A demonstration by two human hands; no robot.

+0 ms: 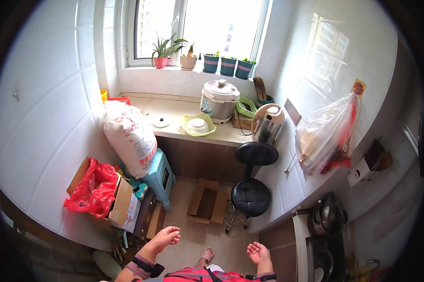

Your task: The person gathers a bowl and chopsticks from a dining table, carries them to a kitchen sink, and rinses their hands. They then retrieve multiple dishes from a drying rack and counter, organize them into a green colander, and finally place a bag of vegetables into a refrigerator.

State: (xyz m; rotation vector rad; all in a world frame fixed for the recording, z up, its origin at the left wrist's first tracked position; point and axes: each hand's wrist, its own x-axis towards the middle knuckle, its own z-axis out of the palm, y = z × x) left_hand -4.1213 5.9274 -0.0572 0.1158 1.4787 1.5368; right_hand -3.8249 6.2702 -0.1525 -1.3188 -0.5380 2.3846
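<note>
Both of my hands are raised in front of my body and hold nothing. My left hand [167, 236] is at the lower middle, fingers loosely curved, with the floor below it. At the lower right is my right hand [258, 252], palm up with fingers a little bent. Beyond them on the floor lies an open cardboard box [217, 208], beside a black stool with a backrest [250, 197]. On the counter [169, 131] stand a white and silver electric cooker [219, 100], a yellow-green basket with an upturned white bowl [196, 126] and an electric kettle [268, 123].
A large white sack [129, 141] leans over a blue plastic stool [159, 172] on the left. Near it, a red plastic bag [95, 187] fills a cardboard box [122, 201]. Potted plants [227, 66] line the windowsill. A stove [326, 257] and pot [327, 216] are at right.
</note>
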